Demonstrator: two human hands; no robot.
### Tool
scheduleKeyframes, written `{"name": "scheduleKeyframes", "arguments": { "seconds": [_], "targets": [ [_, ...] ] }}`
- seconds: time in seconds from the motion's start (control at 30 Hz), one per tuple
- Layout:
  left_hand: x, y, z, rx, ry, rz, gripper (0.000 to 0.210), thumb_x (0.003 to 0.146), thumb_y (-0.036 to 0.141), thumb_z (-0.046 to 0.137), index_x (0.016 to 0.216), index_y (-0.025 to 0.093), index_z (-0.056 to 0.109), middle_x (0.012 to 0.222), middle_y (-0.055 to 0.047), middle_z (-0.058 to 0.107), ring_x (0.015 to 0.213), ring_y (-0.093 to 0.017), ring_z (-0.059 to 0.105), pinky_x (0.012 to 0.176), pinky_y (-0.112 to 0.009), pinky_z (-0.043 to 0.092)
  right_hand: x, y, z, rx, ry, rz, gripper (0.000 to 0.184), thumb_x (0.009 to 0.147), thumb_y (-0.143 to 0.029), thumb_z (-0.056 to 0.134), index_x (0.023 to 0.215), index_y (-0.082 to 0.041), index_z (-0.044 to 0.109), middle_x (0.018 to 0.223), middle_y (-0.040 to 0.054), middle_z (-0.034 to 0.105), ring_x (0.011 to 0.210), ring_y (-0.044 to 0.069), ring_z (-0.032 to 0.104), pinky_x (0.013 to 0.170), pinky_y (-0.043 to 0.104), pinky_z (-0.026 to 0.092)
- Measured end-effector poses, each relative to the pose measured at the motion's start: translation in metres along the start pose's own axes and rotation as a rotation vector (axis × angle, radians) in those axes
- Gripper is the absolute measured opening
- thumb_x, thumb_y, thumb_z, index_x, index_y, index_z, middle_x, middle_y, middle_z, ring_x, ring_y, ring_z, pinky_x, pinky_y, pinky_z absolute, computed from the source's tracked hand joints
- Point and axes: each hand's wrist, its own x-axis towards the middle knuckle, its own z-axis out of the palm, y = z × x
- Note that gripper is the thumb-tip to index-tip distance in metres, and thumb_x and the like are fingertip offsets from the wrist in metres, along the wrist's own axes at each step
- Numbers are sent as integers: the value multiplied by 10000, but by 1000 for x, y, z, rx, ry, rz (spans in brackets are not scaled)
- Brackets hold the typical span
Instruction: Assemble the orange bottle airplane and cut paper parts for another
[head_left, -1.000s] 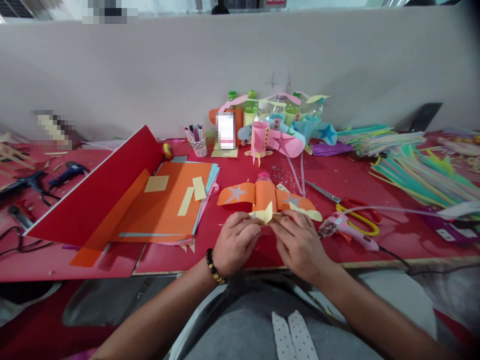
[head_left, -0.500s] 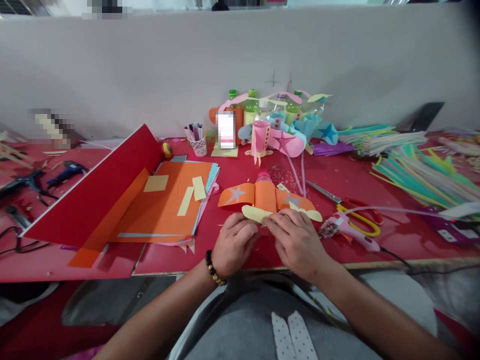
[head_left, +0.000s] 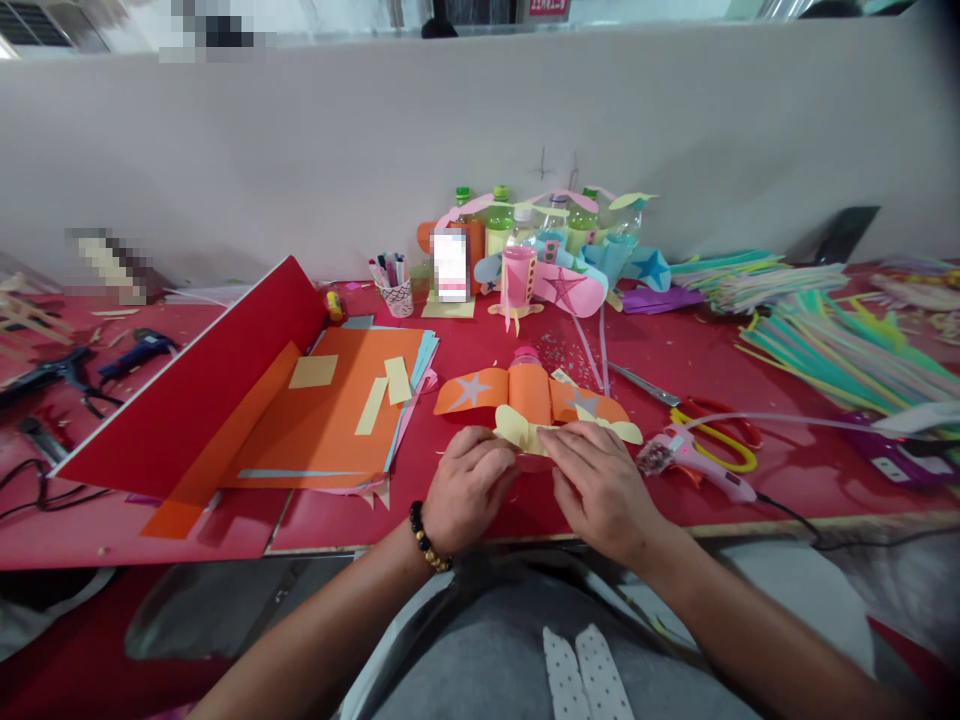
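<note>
A pale yellow, rounded strip of thin paper (head_left: 516,427) curls up at its left end between my hands, smooth and matt, just in front of a plastic bottle wrapped in orange paper (head_left: 529,397) that lies with its pink cap pointing away from me. Broad orange paper wings with round ends spread to both sides of it, a pale grey star (head_left: 472,388) on the left one. To the right rest a pink glue gun (head_left: 701,467) with a clear hose-like strand above it and scissors with red and yellow handles (head_left: 709,425); to the left, a stack of orange and light blue paper sheets (head_left: 330,410) sits beside a stiff, glossy red folder (head_left: 202,370). All this lies on a smooth red surface (head_left: 465,340) backed by a plain pale grey partition (head_left: 300,150), with decorated plastic bottles (head_left: 517,270) grouped at its foot. My forearms come in from below and angle inward, wrists low. My left grip (head_left: 469,487), a beaded bracelet (head_left: 427,540) at its wrist, is closed with curled fingers on the strip's left part; my right grip (head_left: 602,490) pinches its right part, fingers flatter and stretched forward.
</note>
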Motion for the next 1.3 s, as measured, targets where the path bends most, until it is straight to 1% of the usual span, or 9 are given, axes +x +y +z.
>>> {"name": "scheduleKeyframes", "arguments": {
  "seconds": [0.13,0.33,0.47,0.6,0.8,0.97,1.1,1.17,1.3],
  "targets": [
    [1,3,-1,22,2,31,98,859,144,585,940,197,598,1038,-59,698,973,-205,553,866,-369,510,0,3,-2,46,53,47,366,852,-126,501,1204,-137,604,1126,115,680,1059,269,538,920,458,458],
    [2,9,-2,39,-37,85,101,851,142,594,933,200,598,1109,-51,698,999,-205,556,889,-372,507,0,4,-4,58,41,62,299,868,-136,497,1141,-125,618,1061,127,687,1031,278,549,898,464,465],
    [0,7,-8,4,22,35,83,856,158,587,924,205,589,1044,-63,706,953,-197,586,866,-371,510,-1,8,-5,81,98,57,252,861,-138,514,1089,-164,619,1027,104,688,1009,258,560,892,442,459],
    [-3,3,-20,-30,88,-32,61,842,149,603,857,199,571,823,-45,686,794,-172,594,763,-336,506,-3,15,-11,98,147,84,72,874,-182,529,856,-190,599,840,70,655,861,223,568,811,388,454],
    [-18,-8,-41,-30,134,-115,96,834,143,629,778,196,571,670,1,617,650,-129,558,636,-266,455,-16,25,-25,94,155,153,206,908,-207,526,703,-205,498,661,10,517,681,169,472,702,324,393],
    [-31,-14,-53,47,84,-309,206,897,181,544,691,181,554,610,17,577,570,-98,541,583,-223,415,-28,29,-30,73,174,192,310,929,-220,490,624,-216,430,583,-22,392,579,149,397,583,291,337],
    [-35,-18,-55,105,59,-394,172,896,232,557,739,181,609,675,9,638,618,-103,592,609,-209,428,-31,32,-31,119,182,250,195,937,-205,471,743,-207,494,672,-1,498,647,152,480,634,283,386],
    [-35,-20,-55,107,56,-409,136,884,259,578,790,188,645,732,3,676,657,-110,617,624,-208,439,-33,36,-33,111,186,258,198,939,-220,475,743,-207,497,667,-5,515,629,146,498,622,277,389],
    [-23,-26,-63,132,44,-437,279,881,328,575,647,179,604,588,19,620,534,-102,560,553,-214,411,-41,45,-39,71,194,282,245,936,-257,498,696,-210,497,619,-15,525,586,141,508,605,275,386]
  ]
}}
